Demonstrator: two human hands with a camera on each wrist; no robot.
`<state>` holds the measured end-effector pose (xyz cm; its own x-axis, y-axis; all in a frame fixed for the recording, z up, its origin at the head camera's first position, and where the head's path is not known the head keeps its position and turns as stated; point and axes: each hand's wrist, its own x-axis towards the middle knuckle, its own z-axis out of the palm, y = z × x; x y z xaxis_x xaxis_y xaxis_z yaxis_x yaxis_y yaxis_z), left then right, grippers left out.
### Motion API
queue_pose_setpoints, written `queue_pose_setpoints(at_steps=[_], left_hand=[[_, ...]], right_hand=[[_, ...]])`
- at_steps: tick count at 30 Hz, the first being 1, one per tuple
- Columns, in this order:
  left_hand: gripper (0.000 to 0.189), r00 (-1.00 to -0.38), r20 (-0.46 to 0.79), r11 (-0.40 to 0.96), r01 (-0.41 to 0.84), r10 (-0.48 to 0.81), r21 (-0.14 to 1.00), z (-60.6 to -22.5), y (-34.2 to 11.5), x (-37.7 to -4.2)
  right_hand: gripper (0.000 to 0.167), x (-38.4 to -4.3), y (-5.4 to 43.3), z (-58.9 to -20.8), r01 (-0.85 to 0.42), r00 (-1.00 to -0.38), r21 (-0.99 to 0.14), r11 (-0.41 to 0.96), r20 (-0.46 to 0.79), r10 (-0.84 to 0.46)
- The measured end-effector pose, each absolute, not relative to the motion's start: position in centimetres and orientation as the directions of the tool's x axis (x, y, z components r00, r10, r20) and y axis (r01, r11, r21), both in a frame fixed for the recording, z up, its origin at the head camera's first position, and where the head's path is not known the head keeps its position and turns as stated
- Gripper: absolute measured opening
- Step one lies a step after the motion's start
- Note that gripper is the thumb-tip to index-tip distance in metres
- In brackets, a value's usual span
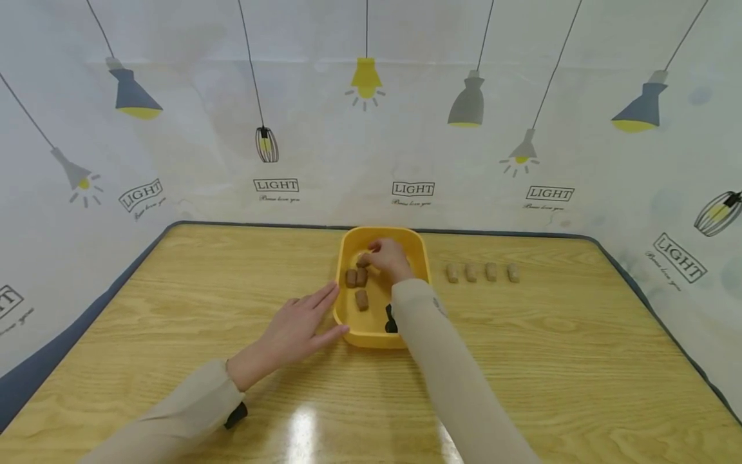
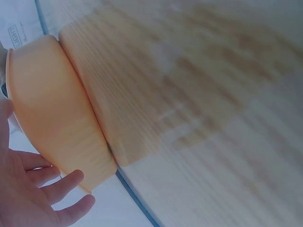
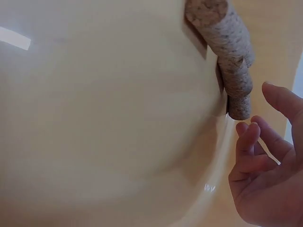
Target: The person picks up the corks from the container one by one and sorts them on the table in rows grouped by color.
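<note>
A yellow plastic basin (image 1: 382, 339) stands toward the far side of the table. Several brown corks lie along its left side, among them a cork (image 1: 362, 300) nearer the front. My right hand (image 1: 390, 259) reaches inside, its fingertips right at the farthest cork (image 1: 362, 260). In the right wrist view, thumb and fingers stand apart around the end of the cork row, near the last cork (image 3: 239, 109). My left hand (image 1: 298, 328) has its fingers extended, with fingertips at the basin's left rim. In the left wrist view, its fingers spread beside the basin's outer wall (image 2: 61, 109).
To the right of the basin, several corks stand in a spaced row on the wooden table (image 1: 580, 335), one of them the rightmost cork (image 1: 513, 272). A pale curtain (image 1: 324, 129) printed with lamps borders the table's far edge and sides.
</note>
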<state>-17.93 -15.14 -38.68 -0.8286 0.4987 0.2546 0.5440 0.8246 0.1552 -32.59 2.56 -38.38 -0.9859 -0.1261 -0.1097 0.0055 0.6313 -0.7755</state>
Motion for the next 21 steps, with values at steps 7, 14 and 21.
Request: queue_pose_setpoints(at_steps=[7, 14, 21], left_hand=[[0.070, -0.830, 0.242, 0.826, 0.543, 0.502, 0.152, -38.70, -15.11, -17.99], [0.070, -0.827, 0.248, 0.825, 0.547, 0.505, 0.143, -38.90, -15.12, -18.02], [0.069, -0.819, 0.265, 0.820, 0.555, 0.509, 0.140, -38.97, -15.19, -18.04]], right_hand=[[0.040, -32.73, 2.36, -38.94, -0.022, -0.983, -0.722, 0.692, -0.113, -0.148], [0.039, -32.62, 1.98, -38.85, -0.044, -0.987, -0.634, 0.772, -0.092, -0.132], [0.030, -32.46, 1.55, -38.59, -0.006, -0.989, -0.603, 0.798, -0.112, -0.092]])
